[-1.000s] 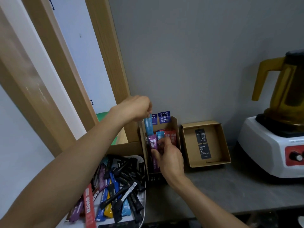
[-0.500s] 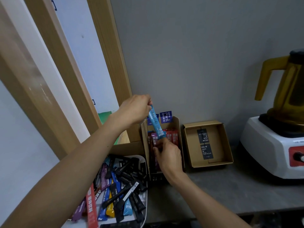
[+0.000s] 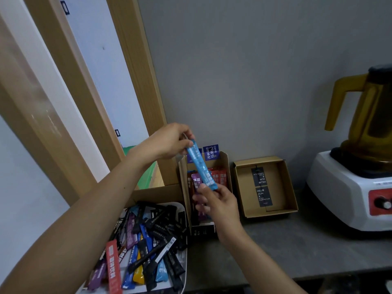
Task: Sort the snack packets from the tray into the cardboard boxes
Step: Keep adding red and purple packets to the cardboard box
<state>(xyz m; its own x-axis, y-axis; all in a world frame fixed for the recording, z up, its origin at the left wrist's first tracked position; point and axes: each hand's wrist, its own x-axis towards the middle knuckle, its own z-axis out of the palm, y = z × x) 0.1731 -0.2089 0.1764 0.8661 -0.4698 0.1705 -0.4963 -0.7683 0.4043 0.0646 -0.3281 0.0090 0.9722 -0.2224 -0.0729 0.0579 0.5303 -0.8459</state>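
Light blue packet (image 3: 201, 166) at centre frame, tilted, over a narrow cardboard box (image 3: 185, 198) holding red and purple packets. Left hand (image 3: 169, 143) pinches its top end. Right hand (image 3: 220, 206) pinches the bottom end, fingers curled. Tray (image 3: 185, 270) of mixed packets lower left. Second box (image 3: 280, 183) just right of the first, blender (image 3: 339, 187) far right.

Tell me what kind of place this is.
Probably a drinks-prep corner of a café or office pantry: blender-style machine on the grey counter, tray heaped with stick packets, and a cardboard box with a COFFEE card, where the left hand and right hand hold a blue packet.
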